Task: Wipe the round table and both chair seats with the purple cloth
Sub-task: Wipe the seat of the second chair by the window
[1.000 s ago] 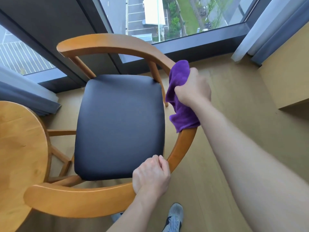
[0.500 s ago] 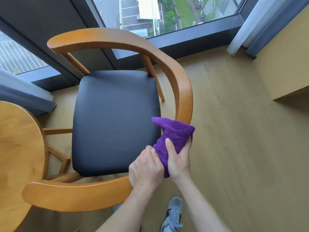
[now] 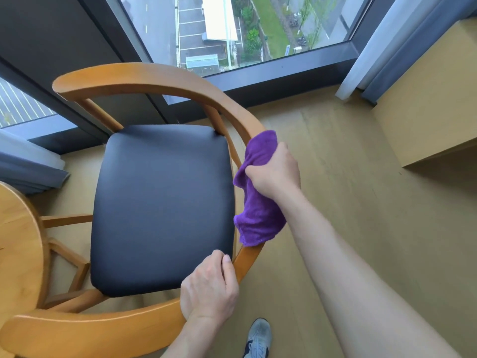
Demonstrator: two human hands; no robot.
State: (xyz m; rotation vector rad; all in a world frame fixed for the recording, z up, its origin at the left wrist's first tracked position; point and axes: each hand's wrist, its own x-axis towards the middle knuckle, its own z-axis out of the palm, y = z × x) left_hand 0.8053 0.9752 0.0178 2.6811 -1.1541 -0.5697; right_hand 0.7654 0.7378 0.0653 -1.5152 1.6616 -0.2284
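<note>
A wooden armchair with a curved back rail (image 3: pixel 144 78) and a black padded seat (image 3: pixel 162 208) stands below me. My right hand (image 3: pixel 275 173) grips the purple cloth (image 3: pixel 258 213) against the rail on the chair's right side, and the cloth hangs down over the rail. My left hand (image 3: pixel 209 288) grips the same rail nearer to me, fingers curled over the wood. The round wooden table (image 3: pixel 18 254) shows only its edge at the left. Only this one chair is in view.
A floor-to-ceiling window (image 3: pixel 232 32) with a dark frame runs behind the chair. Grey curtains hang at the left (image 3: pixel 28 166) and the upper right (image 3: pixel 402 40). A light wooden cabinet (image 3: pixel 433 104) stands at the right. My shoe (image 3: pixel 258 337) is on the wood floor.
My right hand has carried the cloth away from my left hand, up along the rail on the chair's right side. My left hand has kept its hold on the rail.
</note>
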